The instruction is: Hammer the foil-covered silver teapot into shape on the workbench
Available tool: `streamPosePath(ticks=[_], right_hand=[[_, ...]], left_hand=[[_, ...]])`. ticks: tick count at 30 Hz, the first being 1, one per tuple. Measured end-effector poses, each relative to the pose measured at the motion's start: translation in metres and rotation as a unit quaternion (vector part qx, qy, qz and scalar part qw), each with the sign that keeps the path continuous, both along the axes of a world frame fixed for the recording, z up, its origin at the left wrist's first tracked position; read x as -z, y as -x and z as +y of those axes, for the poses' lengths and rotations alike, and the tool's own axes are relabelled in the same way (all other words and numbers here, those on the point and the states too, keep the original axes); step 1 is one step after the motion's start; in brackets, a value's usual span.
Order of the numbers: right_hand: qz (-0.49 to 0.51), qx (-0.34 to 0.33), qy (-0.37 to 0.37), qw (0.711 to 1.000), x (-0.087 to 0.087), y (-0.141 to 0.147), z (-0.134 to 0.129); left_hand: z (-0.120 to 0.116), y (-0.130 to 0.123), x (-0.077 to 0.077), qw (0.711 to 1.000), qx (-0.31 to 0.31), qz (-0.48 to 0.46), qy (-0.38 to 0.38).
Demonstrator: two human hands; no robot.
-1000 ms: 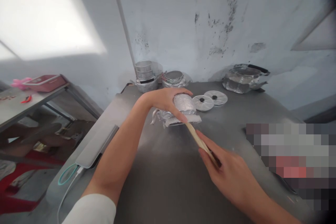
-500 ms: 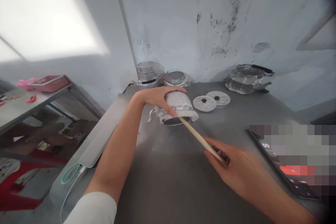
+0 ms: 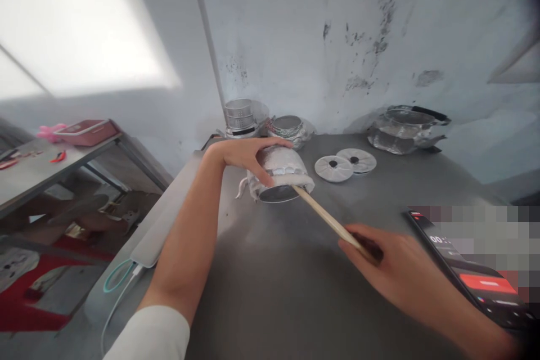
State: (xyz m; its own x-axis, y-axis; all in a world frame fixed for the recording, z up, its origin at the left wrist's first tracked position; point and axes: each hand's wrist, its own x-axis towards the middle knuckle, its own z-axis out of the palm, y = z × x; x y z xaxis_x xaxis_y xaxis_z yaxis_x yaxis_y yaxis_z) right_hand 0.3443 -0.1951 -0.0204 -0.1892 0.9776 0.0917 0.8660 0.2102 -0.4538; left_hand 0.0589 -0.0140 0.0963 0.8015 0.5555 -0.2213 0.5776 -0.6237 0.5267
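Note:
A silvery-white, wrapped-looking teapot (image 3: 284, 163) lies tipped on the grey table, its mouth facing me and its curved spout to the left. My left hand (image 3: 248, 156) grips it from above, with the thumb near the rim and the fingers over the far side. In my right hand (image 3: 379, 253) is a pale wooden stick (image 3: 323, 215). The stick's far end meets the right part of the pot's rim; whether its tip reaches inside is hidden. Two round whitish lids (image 3: 334, 170) with black knobs lie right of the pot, partly overlapping.
Behind stand a pot with a perforated metal strainer (image 3: 239, 115), another pot (image 3: 289, 126) and a dark-handled pot (image 3: 403, 129) near the wall. A phone (image 3: 459, 270) lies at right. A pale flat device with a cable (image 3: 158, 236) lies left. A side table holds a pink basket (image 3: 90, 132).
The stick's far end has shifted rightward along the pot's rim, and my right hand has moved slightly right. The pot is turned a little, showing more of its mouth. The view has shifted slightly.

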Motion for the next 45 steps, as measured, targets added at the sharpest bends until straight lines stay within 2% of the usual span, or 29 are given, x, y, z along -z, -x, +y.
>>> streamPosePath(ticks=[7,16,23,28,35,39,45], right_hand=[[0.027,-0.014,0.035,0.999,-0.005,0.001,0.001],[0.044,-0.038,0.016,0.998,-0.006,0.008,-0.003],[0.07,-0.037,0.038,0.996,-0.004,0.01,-0.005],[0.05,-0.037,0.044,0.997,-0.007,0.011,-0.004],[0.008,-0.042,0.038,0.998,-0.006,0.01,-0.004],[-0.007,-0.041,0.044,0.998,-0.002,0.009,-0.003],[-0.001,-0.052,0.041,0.998,-0.001,0.007,-0.005]], left_hand=[[-0.004,-0.002,-0.003,1.0,-0.005,0.008,-0.007],[-0.008,-0.002,-0.006,0.998,0.001,0.047,-0.032],[-0.012,-0.005,-0.007,0.998,-0.005,0.069,-0.007],[-0.015,-0.007,-0.009,0.996,-0.013,0.085,-0.006],[-0.015,0.003,-0.014,0.994,0.012,0.103,-0.022],[-0.012,0.01,-0.012,0.992,-0.008,0.118,-0.036],[-0.008,0.009,-0.007,0.992,-0.068,0.087,-0.056]])
